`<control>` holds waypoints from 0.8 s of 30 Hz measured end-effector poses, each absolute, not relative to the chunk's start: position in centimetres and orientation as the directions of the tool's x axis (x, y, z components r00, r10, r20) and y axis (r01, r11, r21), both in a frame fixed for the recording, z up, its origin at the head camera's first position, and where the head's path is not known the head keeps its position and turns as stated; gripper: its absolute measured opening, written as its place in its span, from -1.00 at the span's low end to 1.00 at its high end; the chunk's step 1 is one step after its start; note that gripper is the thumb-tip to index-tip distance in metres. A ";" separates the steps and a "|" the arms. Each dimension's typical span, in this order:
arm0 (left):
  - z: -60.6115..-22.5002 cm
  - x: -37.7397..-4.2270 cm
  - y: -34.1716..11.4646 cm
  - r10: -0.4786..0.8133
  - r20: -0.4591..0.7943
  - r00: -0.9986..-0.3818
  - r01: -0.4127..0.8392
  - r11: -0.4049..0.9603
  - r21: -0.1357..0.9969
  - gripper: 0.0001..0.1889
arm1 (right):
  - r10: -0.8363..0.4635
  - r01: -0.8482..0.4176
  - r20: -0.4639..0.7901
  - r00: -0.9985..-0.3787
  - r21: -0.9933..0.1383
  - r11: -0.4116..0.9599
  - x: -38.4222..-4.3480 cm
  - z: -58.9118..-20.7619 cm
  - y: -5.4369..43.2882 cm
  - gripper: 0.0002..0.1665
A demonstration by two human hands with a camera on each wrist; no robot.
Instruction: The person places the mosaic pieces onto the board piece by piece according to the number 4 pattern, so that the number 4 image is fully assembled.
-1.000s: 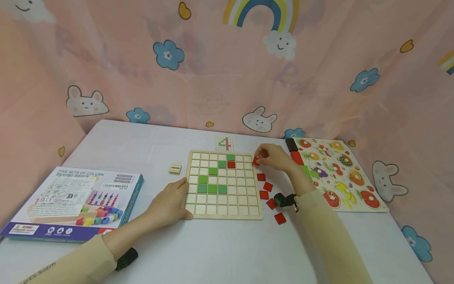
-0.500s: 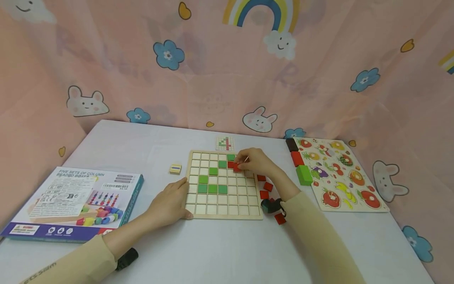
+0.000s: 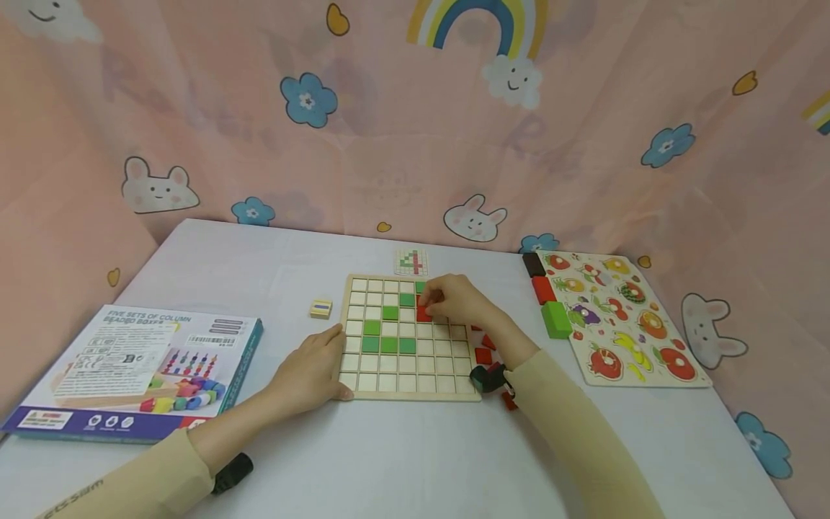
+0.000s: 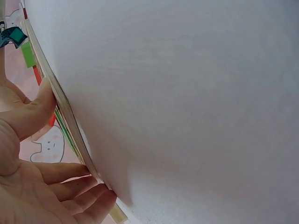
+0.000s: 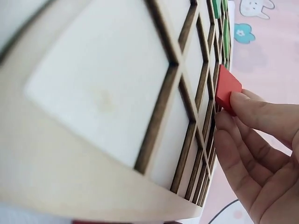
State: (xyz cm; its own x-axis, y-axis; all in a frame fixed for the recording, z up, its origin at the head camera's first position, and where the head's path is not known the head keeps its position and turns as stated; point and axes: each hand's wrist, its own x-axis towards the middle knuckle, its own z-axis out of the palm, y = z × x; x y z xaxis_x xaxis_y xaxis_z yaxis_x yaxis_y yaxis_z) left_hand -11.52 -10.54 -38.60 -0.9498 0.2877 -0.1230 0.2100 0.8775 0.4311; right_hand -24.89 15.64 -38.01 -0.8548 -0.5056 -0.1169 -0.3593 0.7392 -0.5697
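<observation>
A square wooden grid board (image 3: 415, 396) lies on the white table, with several green tiles (image 3: 389, 313) set in its cells. My left hand (image 3: 308, 371) rests against the board's left edge, fingers extended; in the left wrist view its thumb and fingertips (image 4: 107, 198) touch the edge. Over the upper right part of the grid, my right hand (image 3: 457, 299) pinches a red square tile (image 5: 226, 87) between thumb and fingers. That tile is tilted against the grid in the right wrist view. Behind the board lies a small card (image 3: 411, 262) with a green and red pattern.
Several loose red tiles (image 3: 483, 356) lie right of the board, partly hidden by my right arm. Farther right are a green block (image 3: 556, 321), a red block (image 3: 543, 290), a black block (image 3: 534, 264) and a fruit-picture board (image 3: 638, 317). A flat box (image 3: 143, 375) lies left.
My right hand has carried the red tile leftward from beyond the board's right edge to the cells below the top green tile. The left hand stays put.
</observation>
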 end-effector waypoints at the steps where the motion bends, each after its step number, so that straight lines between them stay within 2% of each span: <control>1: -38.6 -11.5 -10.5 0.288 -0.123 -0.950 0.210 0.878 0.430 -0.04 | -0.503 -0.359 -0.117 -0.857 -0.565 0.743 -24.9 -38.0 15.6 -0.95; 13: -38.5 -11.5 -10.5 0.286 -0.135 -0.949 0.204 0.879 0.431 -0.04 | -0.499 -0.391 -0.099 -0.861 -0.501 0.772 -24.7 -37.8 15.7 -0.93; 24: -38.5 -11.4 -10.6 0.291 -0.116 -0.950 0.217 0.878 0.427 -0.04 | -0.406 -0.307 -0.089 -0.910 -0.515 0.800 -25.2 -37.1 19.7 -0.90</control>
